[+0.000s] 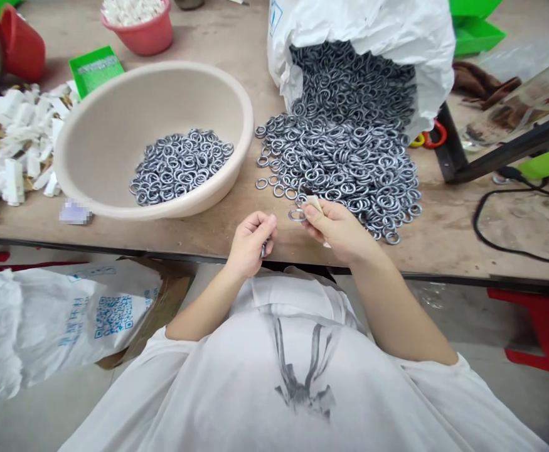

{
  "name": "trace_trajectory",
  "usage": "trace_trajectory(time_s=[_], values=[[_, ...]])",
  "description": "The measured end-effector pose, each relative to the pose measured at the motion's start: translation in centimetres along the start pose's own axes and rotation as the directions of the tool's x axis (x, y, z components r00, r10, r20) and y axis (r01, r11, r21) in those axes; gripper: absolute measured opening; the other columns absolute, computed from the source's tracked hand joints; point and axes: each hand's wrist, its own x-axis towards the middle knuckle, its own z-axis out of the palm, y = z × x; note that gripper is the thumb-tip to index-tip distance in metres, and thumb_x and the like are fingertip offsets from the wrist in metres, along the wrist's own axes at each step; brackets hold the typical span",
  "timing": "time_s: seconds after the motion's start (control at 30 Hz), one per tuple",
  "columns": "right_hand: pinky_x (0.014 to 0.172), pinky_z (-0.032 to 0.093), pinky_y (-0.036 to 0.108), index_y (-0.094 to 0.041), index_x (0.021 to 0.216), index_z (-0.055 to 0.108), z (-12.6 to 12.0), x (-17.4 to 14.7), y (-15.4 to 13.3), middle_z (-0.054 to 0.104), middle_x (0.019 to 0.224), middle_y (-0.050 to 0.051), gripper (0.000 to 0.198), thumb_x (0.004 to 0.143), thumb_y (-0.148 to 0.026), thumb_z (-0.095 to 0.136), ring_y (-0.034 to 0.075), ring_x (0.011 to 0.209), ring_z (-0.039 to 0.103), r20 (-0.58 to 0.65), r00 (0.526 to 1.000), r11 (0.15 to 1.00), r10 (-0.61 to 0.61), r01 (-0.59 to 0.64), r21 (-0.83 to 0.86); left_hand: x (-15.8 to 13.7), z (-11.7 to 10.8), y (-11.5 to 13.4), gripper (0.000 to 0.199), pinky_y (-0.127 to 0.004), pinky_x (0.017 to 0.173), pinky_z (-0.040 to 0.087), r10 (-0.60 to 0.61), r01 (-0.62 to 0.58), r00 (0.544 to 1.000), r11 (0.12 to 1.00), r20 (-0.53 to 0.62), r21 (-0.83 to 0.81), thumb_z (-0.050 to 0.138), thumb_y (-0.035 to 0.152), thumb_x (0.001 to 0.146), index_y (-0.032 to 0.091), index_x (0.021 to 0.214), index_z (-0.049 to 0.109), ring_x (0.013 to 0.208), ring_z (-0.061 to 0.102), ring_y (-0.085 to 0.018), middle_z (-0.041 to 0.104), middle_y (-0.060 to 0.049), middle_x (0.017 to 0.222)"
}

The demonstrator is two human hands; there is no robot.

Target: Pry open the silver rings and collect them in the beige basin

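My left hand (254, 242) is closed near the table's front edge, its thumb pressed over at least one grey ring (263, 248) that shows only partly. To its right, my right hand (337, 231) is closed round a pale, flat tool (314, 202) with a dark tip; its kind is not clear. One grey ring (297, 215) lies at the right fingertips; whether they hold it I cannot tell. Just beyond that hand spreads a heap of grey rings (340, 157), spilling from a white sack (373, 25). A large beige basin (90, 182) on the left holds many similar rings.
White plastic pieces (20, 138) are piled at the left. Behind the basin are a green tray (96, 70) and a red bowl (145, 34). At right stand a black metal frame (504, 150) and a black cable (485, 232). Below the table lies another white sack (67, 320).
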Motion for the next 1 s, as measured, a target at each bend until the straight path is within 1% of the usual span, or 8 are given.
trace_trajectory(time_s=[0.1,0.2,0.33,0.43,0.57,0.73,0.83,1.0], values=[[0.041,0.021,0.024,-0.021,0.076,0.053,0.4,-1.1,-0.4,0.042,0.063,-0.005,0.058,0.073,-0.077,0.067,0.008,0.048,0.032,0.071,0.991,0.974,0.111,-0.123,0.188,-0.1,0.4,-0.7,0.033,-0.019,0.042,0.027,0.103,-0.109,0.994,0.979,0.041,0.173,0.079,0.048,0.076,0.019,0.084,0.063,0.044,0.039,-0.004,0.055,0.005,0.063],[0.042,0.024,0.023,-0.021,0.075,0.052,1.2,-1.3,-0.2,0.040,0.061,-0.006,0.057,0.075,-0.076,0.067,0.008,0.048,0.032,0.035,0.996,0.978,0.087,-0.092,0.187,-0.4,0.6,-1.1,0.031,-0.020,0.047,0.029,0.126,-0.141,0.990,0.949,0.071,0.282,0.073,0.048,0.082,0.017,0.081,0.068,0.050,0.041,-0.006,0.054,0.003,0.062],[0.060,0.039,0.026,-0.022,0.080,0.053,2.6,-1.3,0.5,0.049,0.068,-0.003,0.049,0.088,-0.070,0.056,0.012,0.062,0.045,-0.187,0.974,0.992,-0.128,0.127,-0.016,-0.5,1.1,-1.1,0.039,-0.020,0.042,0.025,0.034,-0.047,0.997,0.978,0.069,0.203,0.074,0.053,0.079,0.017,0.070,0.059,0.046,0.037,-0.006,0.048,0.004,0.057],[0.072,0.044,0.030,-0.023,0.090,0.055,3.3,-1.6,1.1,0.058,0.079,0.000,0.045,0.093,-0.067,0.050,0.016,0.074,0.055,-0.256,0.942,0.973,-0.216,0.185,-0.141,-0.7,1.8,-0.8,0.042,-0.019,0.037,0.025,-0.086,0.078,0.992,0.992,0.089,0.098,0.077,0.052,0.073,0.018,0.068,0.054,0.045,0.037,-0.005,0.048,0.004,0.060],[0.073,0.044,0.032,-0.023,0.097,0.057,3.3,-2.6,1.3,0.064,0.087,0.004,0.048,0.093,-0.069,0.046,0.019,0.079,0.059,-0.218,0.923,0.908,-0.317,0.228,-0.352,-1.0,2.4,-0.1,0.036,-0.016,0.035,0.025,-0.189,0.195,0.979,0.978,0.081,-0.072,0.076,0.045,0.073,0.017,0.070,0.053,0.043,0.038,-0.003,0.046,0.005,0.060],[0.067,0.037,0.032,-0.022,0.076,0.057,3.2,-3.7,0.9,0.064,0.076,0.006,0.050,0.100,-0.060,0.034,0.020,0.074,0.056,-0.088,0.911,0.667,-0.402,0.226,-0.710,-1.3,2.6,0.1,0.036,-0.017,0.036,0.023,-0.232,0.242,0.969,0.958,0.080,-0.156,0.075,0.045,0.075,0.018,0.075,0.050,0.036,0.037,-0.003,0.047,0.008,0.054],[0.066,0.034,0.032,-0.022,0.072,0.056,3.1,-3.7,0.9,0.063,0.073,0.006,0.047,0.100,-0.055,0.037,0.019,0.071,0.054,-0.059,0.906,0.594,-0.419,0.225,-0.772,-1.3,2.5,0.0,0.039,-0.018,0.037,0.024,-0.208,0.219,0.975,0.961,0.084,-0.169,0.075,0.048,0.075,0.019,0.078,0.050,0.036,0.039,-0.004,0.048,0.008,0.054],[0.064,0.032,0.032,-0.022,0.071,0.055,3.1,-3.5,0.9,0.061,0.071,0.005,0.047,0.101,-0.053,0.037,0.018,0.066,0.050,-0.045,0.892,0.577,-0.450,0.252,-0.777,-1.4,2.4,-0.1,0.039,-0.017,0.037,0.024,-0.186,0.201,0.978,0.963,0.097,-0.179,0.076,0.048,0.075,0.018,0.080,0.051,0.037,0.041,-0.004,0.050,0.008,0.057]])
